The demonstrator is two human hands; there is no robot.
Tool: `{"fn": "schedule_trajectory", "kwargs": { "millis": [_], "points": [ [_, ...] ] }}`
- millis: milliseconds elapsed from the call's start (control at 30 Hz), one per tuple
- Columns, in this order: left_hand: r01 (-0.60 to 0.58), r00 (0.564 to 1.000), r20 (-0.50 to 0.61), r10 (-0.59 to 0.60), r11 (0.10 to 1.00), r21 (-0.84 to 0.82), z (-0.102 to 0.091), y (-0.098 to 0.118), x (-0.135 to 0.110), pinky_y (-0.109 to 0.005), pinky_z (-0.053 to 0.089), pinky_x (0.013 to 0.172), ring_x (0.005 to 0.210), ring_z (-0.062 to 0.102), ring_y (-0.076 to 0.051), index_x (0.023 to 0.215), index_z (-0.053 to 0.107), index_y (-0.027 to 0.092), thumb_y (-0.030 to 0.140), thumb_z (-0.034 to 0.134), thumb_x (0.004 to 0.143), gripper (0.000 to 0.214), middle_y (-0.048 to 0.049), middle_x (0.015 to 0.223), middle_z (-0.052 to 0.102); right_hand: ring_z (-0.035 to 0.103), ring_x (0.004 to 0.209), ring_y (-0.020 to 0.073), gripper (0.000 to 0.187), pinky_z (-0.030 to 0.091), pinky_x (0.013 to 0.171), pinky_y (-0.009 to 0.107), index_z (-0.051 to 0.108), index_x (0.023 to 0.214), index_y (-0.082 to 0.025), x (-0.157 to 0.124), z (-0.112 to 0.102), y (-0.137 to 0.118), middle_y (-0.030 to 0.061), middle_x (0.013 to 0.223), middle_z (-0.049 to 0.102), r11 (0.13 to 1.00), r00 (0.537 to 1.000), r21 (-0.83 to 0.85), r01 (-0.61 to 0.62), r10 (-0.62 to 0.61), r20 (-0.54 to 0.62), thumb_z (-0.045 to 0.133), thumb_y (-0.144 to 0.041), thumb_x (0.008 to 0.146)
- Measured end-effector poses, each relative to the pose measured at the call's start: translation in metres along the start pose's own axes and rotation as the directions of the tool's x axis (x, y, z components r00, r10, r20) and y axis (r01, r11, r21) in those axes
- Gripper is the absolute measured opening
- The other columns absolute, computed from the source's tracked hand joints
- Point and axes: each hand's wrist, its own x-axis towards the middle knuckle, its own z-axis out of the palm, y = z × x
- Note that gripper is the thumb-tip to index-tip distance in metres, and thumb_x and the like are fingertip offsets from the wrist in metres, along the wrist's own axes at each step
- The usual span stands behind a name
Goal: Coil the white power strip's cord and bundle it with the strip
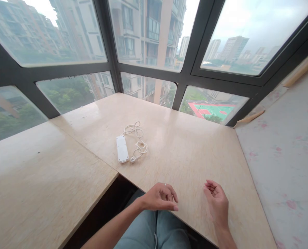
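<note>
A white power strip [122,149] lies on the beige stone-look countertop, its screw-dotted side facing up. From its far end a white cord [141,147] loops loosely to the right, and the plug [133,159] rests beside the strip's near end. My left hand [162,197], with a ring on one finger, hovers by the counter's front edge with loosely bent fingers and the thumb apart, holding nothing. To its right my right hand [217,199] is over the counter, palm turned inward, fingers half curled and empty. Neither hand touches the strip or cord.
The countertop [174,138] bends at a corner, with a seam and a dark gap [112,197] under its inner edge. Dark-framed windows [148,69] line the back. A flower-patterned wall [280,155] bounds the right side. My legs [154,230] are below the edge.
</note>
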Motion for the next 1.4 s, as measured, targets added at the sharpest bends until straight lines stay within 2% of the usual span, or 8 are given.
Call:
{"fn": "schedule_trajectory", "kwargs": {
  "millis": [100, 300, 500, 667, 767, 933, 1133, 1400],
  "points": [
    [0.022, 0.952, -0.306, 0.026, 0.988, 0.151, -0.033, 0.011, -0.004, -0.026, 0.051, 0.067, 0.074, 0.062, -0.013, 0.077, 0.066, 0.014, 0.042, 0.079, 0.071, 0.031, -0.0114, 0.103, 0.066, 0.060, 0.084, 0.0189, 0.040, 0.050, 0.080, 0.033, 0.064, 0.102, -0.018, -0.001, -0.001, 0.000, 0.0049, 0.093, 0.063, 0.998, 1.000, -0.061, 0.018, -0.017, 0.015, 0.071, -0.042, 0.070],
    [0.604, 0.476, -0.859, 0.187, 0.640, 0.475, -0.134, 0.038, -0.010, -0.036, 0.049, 0.089, 0.100, 0.062, -0.023, 0.118, 0.053, 0.019, 0.033, 0.058, 0.084, 0.037, -0.0106, 0.118, 0.061, 0.059, 0.082, 0.0176, 0.048, 0.049, 0.079, 0.032, 0.060, 0.111, -0.019, -0.003, 0.000, -0.007, 0.0028, 0.090, 0.060, 0.997, 1.000, -0.071, 0.006, -0.005, 0.003, 0.071, -0.043, 0.071],
    [0.922, 0.351, -0.928, -0.127, 0.218, 0.319, -0.196, 0.041, -0.008, -0.046, 0.046, 0.089, 0.117, 0.054, -0.039, 0.126, 0.045, 0.012, 0.060, 0.063, 0.073, 0.073, -0.0232, 0.123, 0.056, 0.060, 0.080, 0.0174, 0.062, 0.051, 0.074, 0.030, 0.055, 0.121, -0.019, -0.006, 0.003, -0.013, 0.0032, 0.091, 0.061, 1.000, 1.000, -0.017, -0.003, 0.003, 0.024, 0.076, -0.044, 0.068],
    [0.879, 0.289, -0.930, -0.228, 0.448, 0.164, -0.211, 0.037, -0.003, -0.037, 0.047, 0.079, 0.106, 0.061, -0.035, 0.109, 0.054, 0.011, 0.043, 0.072, 0.063, 0.059, -0.0202, 0.113, 0.062, 0.060, 0.078, 0.0163, 0.062, 0.051, 0.069, 0.028, 0.055, 0.120, -0.019, -0.006, 0.002, -0.011, 0.0035, 0.092, 0.062, 1.000, 0.999, -0.019, -0.023, 0.023, 0.037, 0.077, -0.044, 0.068],
    [0.685, 0.336, -0.864, -0.374, 0.727, -0.048, -0.209, 0.042, -0.008, -0.031, 0.048, 0.067, 0.088, 0.065, -0.028, 0.092, 0.058, 0.011, 0.044, 0.067, 0.067, 0.042, -0.0128, 0.086, 0.066, 0.060, 0.079, 0.0165, 0.059, 0.051, 0.072, 0.029, 0.055, 0.119, -0.018, -0.006, 0.003, -0.012, 0.0033, 0.092, 0.062, 1.000, 0.999, -0.026, -0.010, 0.011, 0.049, 0.075, -0.044, 0.070],
    [0.435, 0.520, -0.701, -0.488, 0.857, -0.274, -0.176, 0.063, -0.024, -0.031, 0.052, 0.061, 0.070, 0.064, -0.021, 0.102, 0.061, 0.010, 0.046, 0.044, 0.081, 0.046, -0.0106, 0.078, 0.066, 0.060, 0.078, 0.0166, 0.052, 0.050, 0.071, 0.029, 0.056, 0.117, -0.018, -0.007, 0.004, -0.014, 0.0041, 0.092, 0.063, 0.998, 0.997, -0.064, 0.004, 0.001, 0.083, 0.069, -0.045, 0.075],
    [0.197, 0.692, -0.481, -0.538, 0.782, -0.592, -0.123, 0.070, -0.025, -0.028, 0.049, 0.054, 0.067, 0.062, -0.021, 0.111, 0.062, 0.004, 0.037, 0.045, 0.080, 0.048, -0.0156, 0.087, 0.070, 0.059, 0.075, 0.0161, 0.046, 0.050, 0.067, 0.028, 0.058, 0.114, -0.018, -0.008, 0.006, -0.019, 0.0044, 0.089, 0.064, 0.999, 0.996, -0.047, 0.012, -0.008, 0.086, 0.067, -0.044, 0.076],
    [0.261, 0.894, -0.113, -0.433, 0.710, -0.654, -0.082, 0.052, 0.003, -0.026, 0.041, 0.053, 0.057, 0.055, -0.017, 0.104, 0.064, 0.003, 0.041, 0.048, 0.078, 0.049, -0.0121, 0.070, 0.064, 0.060, 0.073, 0.0166, 0.041, 0.051, 0.066, 0.030, 0.060, 0.112, -0.016, -0.007, 0.008, -0.016, 0.0059, 0.089, 0.064, 0.996, 0.993, -0.082, 0.039, -0.030, 0.111, 0.062, -0.041, 0.080]
  ]
}}
